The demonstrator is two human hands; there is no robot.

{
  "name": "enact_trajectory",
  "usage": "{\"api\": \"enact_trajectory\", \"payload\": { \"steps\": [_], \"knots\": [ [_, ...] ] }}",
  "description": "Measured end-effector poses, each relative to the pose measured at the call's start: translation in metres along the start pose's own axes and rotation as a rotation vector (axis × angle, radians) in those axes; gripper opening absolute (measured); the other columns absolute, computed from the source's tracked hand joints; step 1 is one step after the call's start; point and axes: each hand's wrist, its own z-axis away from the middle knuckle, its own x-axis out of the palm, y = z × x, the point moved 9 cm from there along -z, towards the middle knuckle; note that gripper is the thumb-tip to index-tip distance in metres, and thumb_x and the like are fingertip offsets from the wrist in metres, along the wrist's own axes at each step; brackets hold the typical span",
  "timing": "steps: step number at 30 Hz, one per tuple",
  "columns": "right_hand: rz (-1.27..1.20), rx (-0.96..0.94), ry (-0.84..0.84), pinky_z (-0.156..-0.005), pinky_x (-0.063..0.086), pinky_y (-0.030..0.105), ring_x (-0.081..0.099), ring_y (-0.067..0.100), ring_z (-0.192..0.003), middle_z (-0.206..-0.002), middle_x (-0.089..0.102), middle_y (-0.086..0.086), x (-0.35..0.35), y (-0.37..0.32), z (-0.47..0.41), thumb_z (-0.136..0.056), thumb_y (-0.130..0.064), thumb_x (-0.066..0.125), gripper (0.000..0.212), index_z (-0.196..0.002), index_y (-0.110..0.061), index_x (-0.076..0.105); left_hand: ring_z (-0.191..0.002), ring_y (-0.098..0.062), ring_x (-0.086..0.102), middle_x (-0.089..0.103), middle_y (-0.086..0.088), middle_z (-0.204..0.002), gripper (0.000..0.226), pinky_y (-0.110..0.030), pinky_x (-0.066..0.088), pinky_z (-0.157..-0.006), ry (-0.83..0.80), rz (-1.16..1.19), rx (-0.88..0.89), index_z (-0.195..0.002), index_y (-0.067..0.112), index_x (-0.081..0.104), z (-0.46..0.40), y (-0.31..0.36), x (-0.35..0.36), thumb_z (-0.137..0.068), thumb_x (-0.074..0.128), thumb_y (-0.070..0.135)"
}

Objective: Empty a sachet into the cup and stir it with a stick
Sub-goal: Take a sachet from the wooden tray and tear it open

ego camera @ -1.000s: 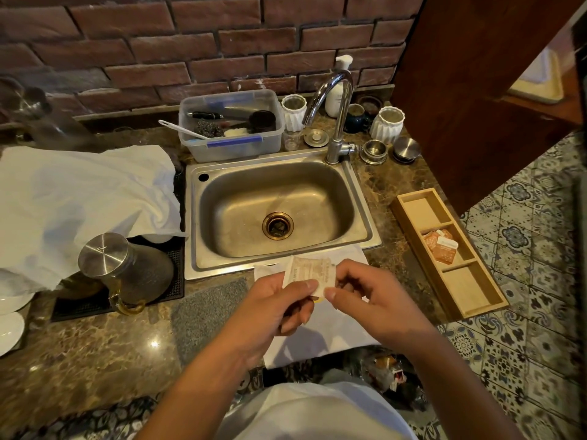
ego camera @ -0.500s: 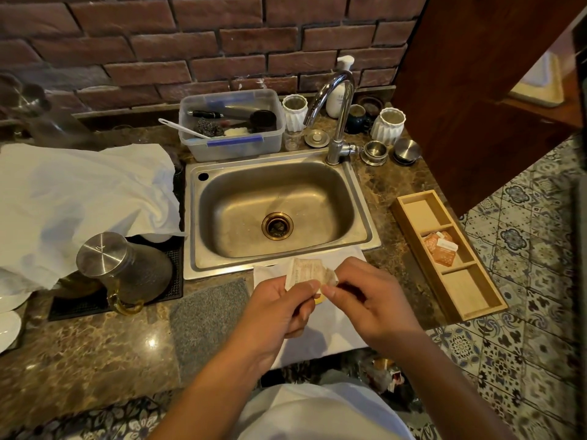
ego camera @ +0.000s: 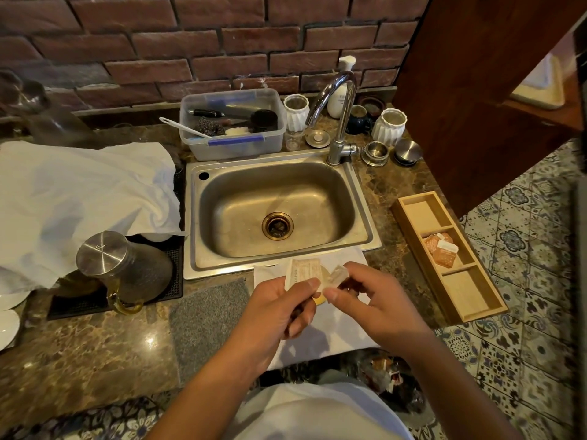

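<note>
My left hand (ego camera: 279, 308) pinches a pale paper sachet (ego camera: 303, 270) between thumb and fingers, just in front of the sink. My right hand (ego camera: 371, 300) pinches the sachet's torn right end (ego camera: 336, 276), which is pulled a little away from the rest. Both hands hover over a white cloth (ego camera: 330, 331) on the counter. A small yellow edge (ego camera: 319, 300) shows under my hands; the cup is mostly hidden there. No stirring stick is in view.
A steel sink (ego camera: 276, 211) with a tap (ego camera: 336, 122) lies ahead. To the right stands a wooden tray (ego camera: 451, 258) holding orange sachets (ego camera: 441, 249). A lidded glass jug (ego camera: 124, 268) stands left on a black mat; a plastic tub (ego camera: 233, 125) sits behind the sink.
My right hand has pulled the sachet's right end away from the left hand, and the sachet now shows a tear there. Both hands stay in place over the white cloth.
</note>
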Motion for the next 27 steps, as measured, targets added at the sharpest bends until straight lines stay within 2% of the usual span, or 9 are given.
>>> {"api": "enact_trajectory", "payload": {
  "steps": [3,8,11,14,16,21,27],
  "knots": [
    [-0.011,0.022,-0.040,-0.065,0.049,0.033,0.060,0.017,-0.074,-0.080,0.067,-0.004,0.0039,0.0010,-0.0005,-0.089,-0.048,0.064,0.025,-0.094,-0.024,0.072,-0.033,-0.008,0.036,0.060,-0.009,-0.053,0.028,-0.014,0.031,-0.036,-0.003,-0.046,-0.020,-0.070,0.019,0.072,0.0007,-0.0004,-0.0003,-0.091,0.072,0.037],
    [-0.006,0.039,-0.064,-0.064,0.048,0.024,0.060,0.015,-0.075,-0.081,0.069,-0.010,0.0091,0.0025,-0.0013,-0.090,-0.036,0.067,0.014,-0.097,-0.026,0.075,-0.033,-0.010,0.035,0.058,-0.010,-0.052,0.032,-0.014,0.031,-0.036,0.036,-0.078,-0.036,-0.065,0.017,0.069,0.0021,-0.0035,-0.0032,-0.096,0.065,0.023],
    [-0.014,0.030,-0.058,-0.062,0.045,0.020,0.058,0.007,-0.071,-0.077,0.066,-0.016,0.0092,0.0011,-0.0010,-0.088,-0.037,0.068,0.004,-0.090,-0.036,0.071,-0.035,-0.011,0.034,0.056,-0.009,-0.052,0.027,-0.016,0.030,-0.037,0.060,-0.080,-0.027,-0.072,0.011,0.066,0.0024,-0.0038,-0.0050,-0.097,0.064,0.022],
    [-0.017,0.046,-0.062,-0.061,0.046,0.021,0.057,0.004,-0.070,-0.078,0.067,-0.014,0.0087,0.0023,0.0001,-0.085,-0.048,0.068,0.016,-0.095,-0.036,0.073,-0.037,-0.010,0.034,0.055,-0.006,-0.052,0.022,-0.017,0.029,-0.038,0.058,-0.084,-0.016,-0.083,0.006,0.066,0.0019,-0.0049,-0.0048,-0.098,0.063,0.022],
    [-0.018,0.052,-0.068,-0.062,0.046,0.018,0.058,0.003,-0.070,-0.078,0.068,-0.015,0.0074,0.0044,0.0005,-0.087,-0.044,0.070,0.008,-0.094,-0.041,0.073,-0.037,-0.009,0.034,0.054,-0.005,-0.053,0.020,-0.017,0.028,-0.038,0.040,-0.100,-0.010,-0.090,0.004,0.066,0.0009,-0.0052,-0.0030,-0.100,0.062,0.022],
    [0.040,0.059,-0.071,-0.062,0.047,0.018,0.060,0.005,-0.071,-0.080,0.069,-0.012,0.0072,0.0086,0.0017,-0.090,-0.036,0.072,0.013,-0.100,-0.027,0.076,-0.039,-0.009,0.033,0.052,-0.004,-0.053,0.019,-0.017,0.027,-0.038,0.060,-0.125,-0.004,-0.085,0.007,0.066,0.0009,-0.0072,-0.0024,-0.100,0.062,0.018],
    [0.120,0.001,0.046,-0.056,0.043,0.014,0.055,0.005,-0.065,-0.074,0.064,-0.013,0.0031,0.0050,0.0025,-0.090,-0.031,0.074,0.008,-0.084,-0.028,0.070,-0.038,-0.007,0.033,0.052,-0.003,-0.050,0.026,-0.016,0.027,-0.038,0.108,-0.147,0.057,-0.078,0.016,0.072,-0.0016,-0.0011,-0.0009,-0.101,0.060,0.013]
  ]
}}
